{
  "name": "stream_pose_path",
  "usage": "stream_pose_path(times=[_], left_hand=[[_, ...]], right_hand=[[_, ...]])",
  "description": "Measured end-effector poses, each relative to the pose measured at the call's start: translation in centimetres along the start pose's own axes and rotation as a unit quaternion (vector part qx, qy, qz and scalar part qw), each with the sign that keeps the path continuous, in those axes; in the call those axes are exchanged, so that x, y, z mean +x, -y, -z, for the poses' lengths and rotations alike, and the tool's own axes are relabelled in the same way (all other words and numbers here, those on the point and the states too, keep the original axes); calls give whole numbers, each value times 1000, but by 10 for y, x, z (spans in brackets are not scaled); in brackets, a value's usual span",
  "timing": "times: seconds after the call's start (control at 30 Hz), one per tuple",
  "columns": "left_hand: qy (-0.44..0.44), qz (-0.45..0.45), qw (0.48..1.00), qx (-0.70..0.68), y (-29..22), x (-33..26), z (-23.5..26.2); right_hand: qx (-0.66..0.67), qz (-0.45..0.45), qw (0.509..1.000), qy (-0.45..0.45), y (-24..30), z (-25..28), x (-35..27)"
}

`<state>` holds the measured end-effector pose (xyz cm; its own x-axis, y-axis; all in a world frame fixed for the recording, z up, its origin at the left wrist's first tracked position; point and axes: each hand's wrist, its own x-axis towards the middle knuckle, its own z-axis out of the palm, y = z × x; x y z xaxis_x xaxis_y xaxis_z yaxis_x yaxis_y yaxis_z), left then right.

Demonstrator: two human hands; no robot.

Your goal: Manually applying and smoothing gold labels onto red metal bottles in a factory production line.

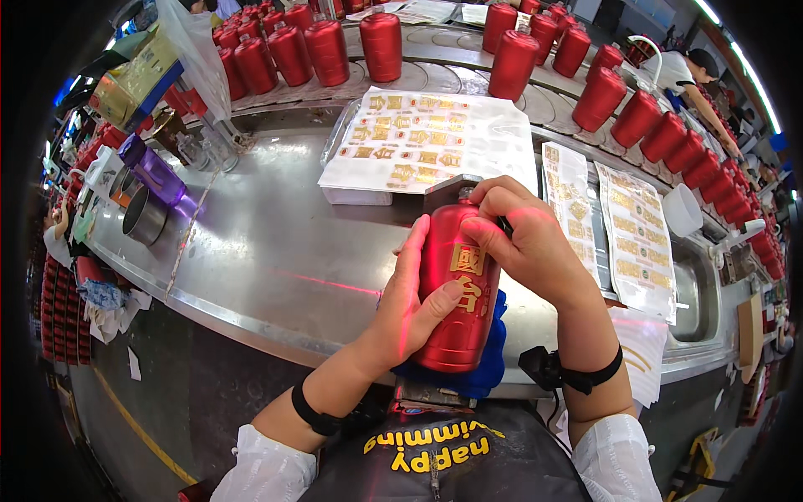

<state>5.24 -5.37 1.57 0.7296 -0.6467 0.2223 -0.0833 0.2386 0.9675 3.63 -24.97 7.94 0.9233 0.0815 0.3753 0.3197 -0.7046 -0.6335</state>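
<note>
A red bottle with raised gold characters stands tilted in front of me, close to the table's near edge. My left hand is wrapped round its left side, with the thumb across the front. Closed at the bottle's shoulder and neck is my right hand, its fingers curled and the thumb pressed in. Whether a small piece sits between those fingers is hidden. A blue cloth lies bunched under and behind the bottle. Just beyond the bottle's neck shows a dark flat-edged object.
A sheet of gold decals lies ahead on the metal table; two more decal sheets are at right. Red bottles line the curved conveyor behind. A purple bottle and metal cup stand left, a sink right.
</note>
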Motion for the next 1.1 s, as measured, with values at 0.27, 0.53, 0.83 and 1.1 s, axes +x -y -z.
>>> stream_pose_path(times=[0.27,0.53,0.83,1.1], left_hand=[[-14,5,1000,3,0,0,-1],[-30,5,1000,-6,-3,-2,-7],[-45,-21,998,35,3,22,14],[41,-5,991,125,-3,56,22]], right_hand=[[29,-19,999,-27,-3,-3,-1],[118,-180,970,-109,-4,-2,-35],[235,-189,952,-57,-13,-33,-75],[225,-190,952,-82,-4,-37,-69]])
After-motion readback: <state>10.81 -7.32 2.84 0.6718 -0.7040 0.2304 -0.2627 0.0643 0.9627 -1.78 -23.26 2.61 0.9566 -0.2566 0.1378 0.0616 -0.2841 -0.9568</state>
